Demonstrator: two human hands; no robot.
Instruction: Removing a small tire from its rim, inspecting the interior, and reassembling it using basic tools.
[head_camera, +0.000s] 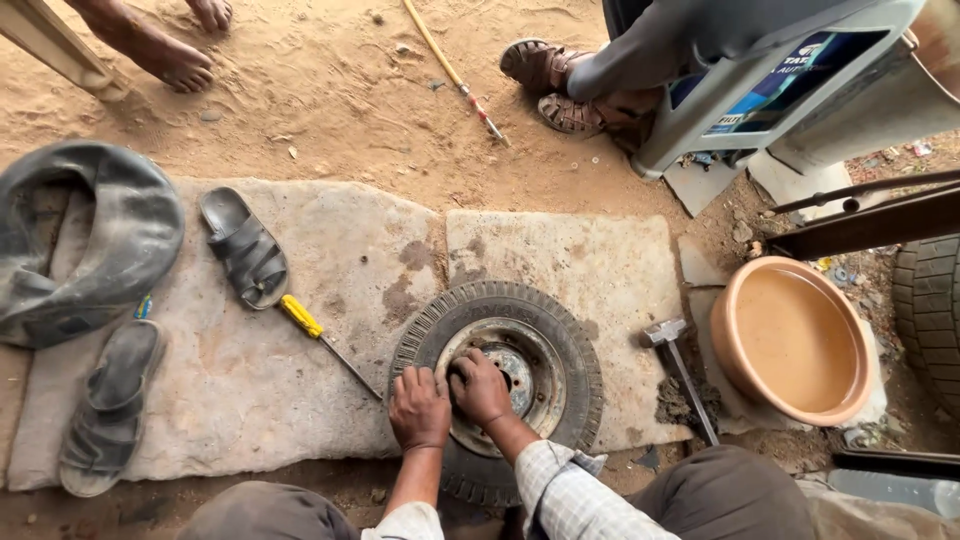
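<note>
A small black tyre (570, 340) on a rusty metal rim (540, 385) lies flat on a stone slab (330, 260). My left hand (420, 408) presses on the rim's near left edge, fingers curled. Close beside it, my right hand (482, 390) rests on the rim near the hub (518, 368), fingers bent against the metal. Whether either hand grips a small part is hidden. A screwdriver with a yellow handle (300, 317) lies on the slab left of the tyre. A hammer (668, 335) lies to the tyre's right.
A black inner tube (85, 240) lies at the left, with two dark sandals (243, 247) (108, 405) near it. A brown basin of muddy water (795, 338) stands at the right. Other people's feet (165, 55) (545, 65) are on the sand at the top. A yellow hose (440, 55) crosses the sand.
</note>
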